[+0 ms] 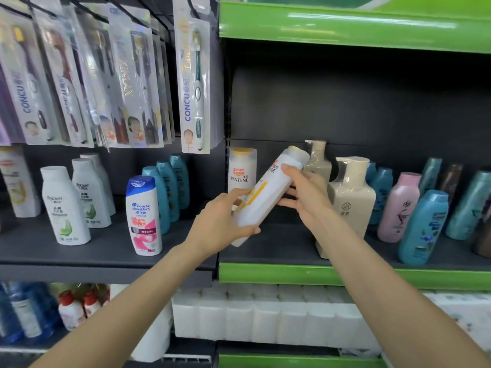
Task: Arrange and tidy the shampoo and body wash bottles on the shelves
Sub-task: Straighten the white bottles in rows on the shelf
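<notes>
Both hands clamp one tilted white Pantene bottle [265,197] in front of the green-edged shelf [279,273]: the left hand [220,224] wraps its lower body, the right hand [305,193] holds it near the yellow-capped top. Just right of the right hand stands a cream pump bottle [350,197]. Behind the hands stands a second Pantene bottle [242,170]; left of the left hand, a Head & Shoulders bottle [143,216].

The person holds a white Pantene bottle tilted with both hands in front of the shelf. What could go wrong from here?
1. The held Pantene bottle is tilted; its cap end is near the beige pump bottles and might knock one over.
2. The right hand has only a loose grip near the cap, so the bottle could slip if the left hand lets go.
</notes>
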The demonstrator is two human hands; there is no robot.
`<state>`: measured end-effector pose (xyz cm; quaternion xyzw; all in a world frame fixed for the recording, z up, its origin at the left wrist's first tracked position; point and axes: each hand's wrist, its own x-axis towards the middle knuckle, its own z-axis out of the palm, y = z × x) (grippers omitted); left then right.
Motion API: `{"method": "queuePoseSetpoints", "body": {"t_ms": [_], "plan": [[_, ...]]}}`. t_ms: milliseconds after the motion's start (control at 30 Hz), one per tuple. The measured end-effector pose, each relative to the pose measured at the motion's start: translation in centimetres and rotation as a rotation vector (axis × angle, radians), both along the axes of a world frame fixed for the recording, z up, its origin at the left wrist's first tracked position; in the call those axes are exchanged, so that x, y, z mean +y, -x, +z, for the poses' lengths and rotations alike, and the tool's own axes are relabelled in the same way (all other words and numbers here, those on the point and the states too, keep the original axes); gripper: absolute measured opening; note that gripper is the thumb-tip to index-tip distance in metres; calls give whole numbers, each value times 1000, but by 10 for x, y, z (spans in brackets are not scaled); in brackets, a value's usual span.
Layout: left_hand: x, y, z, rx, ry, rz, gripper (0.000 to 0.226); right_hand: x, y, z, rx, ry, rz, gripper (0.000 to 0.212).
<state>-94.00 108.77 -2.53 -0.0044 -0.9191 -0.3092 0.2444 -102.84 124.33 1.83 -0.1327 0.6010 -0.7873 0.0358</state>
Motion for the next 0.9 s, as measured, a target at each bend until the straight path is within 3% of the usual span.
{"method": "queuePoseSetpoints", "body": {"t_ms": [133,367,533,733,900], "plan": [[-7,-1,4,30,-20,2,67,4,2,-4,-8,21,91,32],[-16,-6,8,-71,-535,-294,42,13,5,-12,35,20,312,51],[-15,-4,4,-131,-681,-362,43,7,2,-9,66,15,204,43],[-18,-1,6,-182,-718,-391,31,1,1,-3,56,-43,70,50],[-17,4,9,-121,-601,-329,32,-6,-2,2,64,-64,-33,50]]}}
